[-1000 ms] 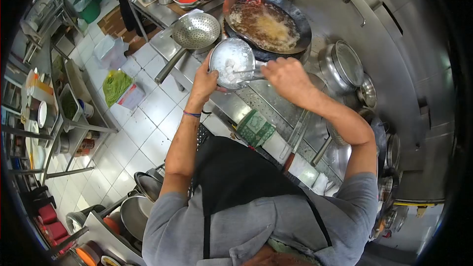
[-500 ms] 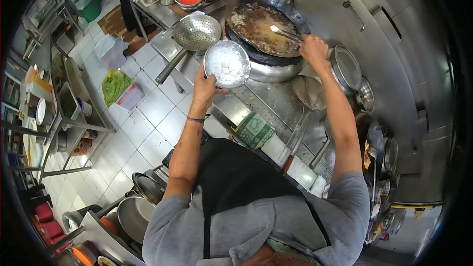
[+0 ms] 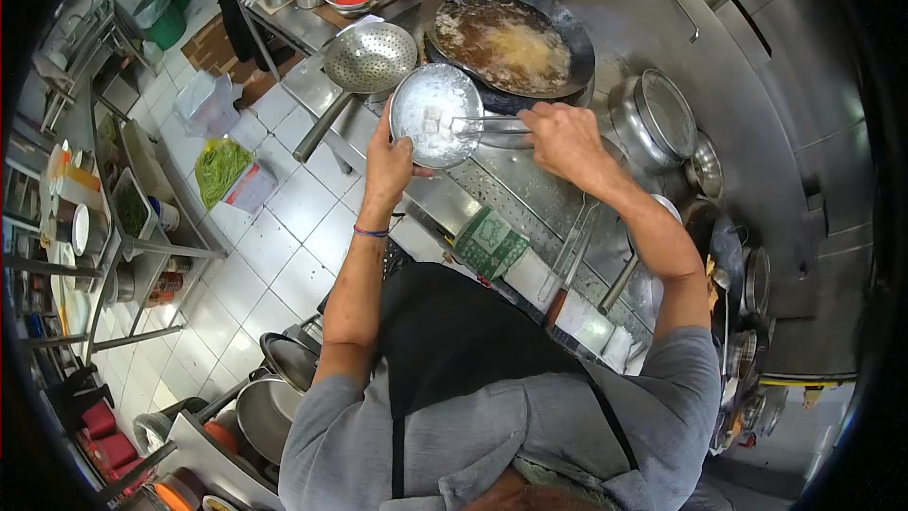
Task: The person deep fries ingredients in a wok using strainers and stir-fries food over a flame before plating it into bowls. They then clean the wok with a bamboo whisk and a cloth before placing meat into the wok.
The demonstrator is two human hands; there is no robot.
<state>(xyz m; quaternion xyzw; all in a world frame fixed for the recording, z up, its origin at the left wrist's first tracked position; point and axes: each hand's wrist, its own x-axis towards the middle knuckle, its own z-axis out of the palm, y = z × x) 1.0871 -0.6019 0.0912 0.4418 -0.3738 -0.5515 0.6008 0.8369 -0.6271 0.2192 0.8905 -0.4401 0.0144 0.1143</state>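
- Gripping the metal bowl [image 3: 393,112] in the left hand [image 3: 388,168], thumb at the rim, above the near edge of the counter [image 3: 440,197].
- Closing the right hand [image 3: 566,140] around metal tongs [image 3: 499,123], with the tips reaching in among the white pieces [image 3: 434,124]. Cannot tell whether the tips pinch one.
- Showing inside the bowl: white powder [image 3: 427,87], coating the base and wall, with pieces clustered near the middle.
- Already bubbling in the wok [image 3: 580,49], toward the counter's wall-side edge: brown oil [image 3: 511,49], foamy around its margin.
- Looks partway along, with the oil apparently hot and several pieces left in the bowl. Cannot count what lies under the foam.
- Lying just left of the wok, handle jutting past the counter's near edge: a perforated ladle [image 3: 370,55].
- Resting farther right along that near edge: a green patterned cloth [image 3: 492,242].
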